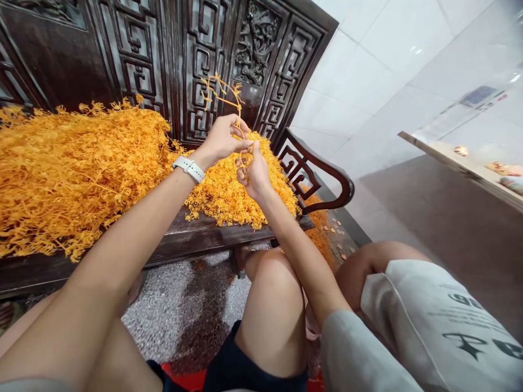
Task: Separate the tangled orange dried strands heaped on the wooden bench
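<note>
White tiled wall (pixel 359 65) rises at the upper right, behind a dark wooden table (pixel 241 235) with a carved back (pixel 137 51) and a curved armrest (pixel 345 190). Two heaps of frilly orange strands lie on it: a large heap (pixel 81 169) on the left and a smaller heap (pixel 220 196) on the right, near the armrest.

Above the smaller heap, the wearer's two hands nearly meet. The left hand (pixel 226 136), with a pale watch (pixel 188 168) on its wrist, has its grip pinched, thumb and fingers drawn together on a thin orange stem (pixel 239 109). Branching tips of this stem stick up above the hand, in front of the carved back. The right hand (pixel 257 170) has its thumb raised and its fingers curled, its grip nearly closed around small orange bits (pixel 244 160); whether they belong to the same stem, I cannot tell. The thumbs are close together.

Below are the wearer's bare knees and a speckled floor (pixel 163 316). More orange strands (pixel 321 245) lie beyond the armrest. At the right, someone in pale printed clothing (pixel 433 321) sits just beside the wearer.
</note>
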The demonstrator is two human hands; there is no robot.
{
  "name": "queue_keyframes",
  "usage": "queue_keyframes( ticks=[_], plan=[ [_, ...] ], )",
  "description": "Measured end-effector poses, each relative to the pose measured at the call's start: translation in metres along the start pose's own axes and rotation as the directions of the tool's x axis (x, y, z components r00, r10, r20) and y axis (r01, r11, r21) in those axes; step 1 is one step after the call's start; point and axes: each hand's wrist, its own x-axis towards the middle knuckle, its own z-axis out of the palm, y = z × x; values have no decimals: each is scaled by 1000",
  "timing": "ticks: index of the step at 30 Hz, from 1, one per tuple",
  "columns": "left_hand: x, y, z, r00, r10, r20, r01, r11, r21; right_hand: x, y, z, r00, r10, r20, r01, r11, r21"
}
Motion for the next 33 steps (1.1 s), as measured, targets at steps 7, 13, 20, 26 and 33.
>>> queue_keyframes(
  ticks=[7,13,20,26,33],
  plan=[
    [-1,3,-8,987,-54,150,49,998,38,3,-2,-6,995,-84,-53,81,995,-52],
    [0,5,-12,977,-13,214,-23,986,163,5,6,-12,981,-192,-17,187,971,-152],
    [-5,6,-11,969,-83,234,74,996,43,6,6,-15,982,-190,3,188,973,-133],
    [-9,-5,1,970,-190,148,192,981,7,13,7,-17,966,-232,-117,217,967,-133],
    [-19,-23,43,984,-176,-6,175,983,-56,26,16,-28,912,-319,-257,290,946,-146]
  ],
)
